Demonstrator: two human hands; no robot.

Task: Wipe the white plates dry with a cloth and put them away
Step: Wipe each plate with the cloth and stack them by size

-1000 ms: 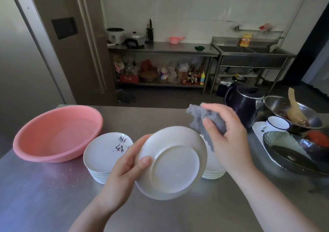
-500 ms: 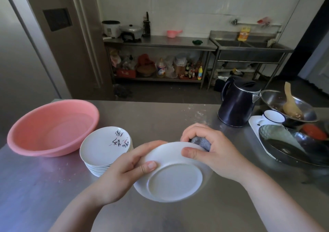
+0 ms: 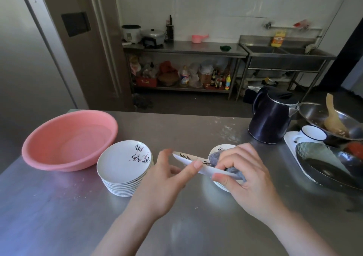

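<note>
The thin, brittle, glazed white ceramic plate [image 3: 188, 160], likely slippery, is pinched at its rim by the left hand [image 3: 167, 179] while the right hand [image 3: 241, 169] clamps a crumpled grey cloth [image 3: 215, 158] against it

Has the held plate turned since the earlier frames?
Yes. The plate has flipped from underside-up to nearly edge-on, printed face up, over the right stack, between both hands.

- the basin [image 3: 68, 140] stands at the far left on the counter [image 3: 59, 216].
- just right of it is a stack of plates [image 3: 123, 167].
- the left hand [image 3: 167, 179] and the right hand [image 3: 241, 173] hold one plate [image 3: 196, 164] between them, right of this stack.
- the cloth [image 3: 216, 157] lies on that plate, under the right hand.
- under the plate is a second stack [image 3: 222, 186].
- the kettle [image 3: 271, 118] stands behind, to the right.
- right of the kettle is a cup [image 3: 312, 134] on a tray [image 3: 290, 140].
</note>
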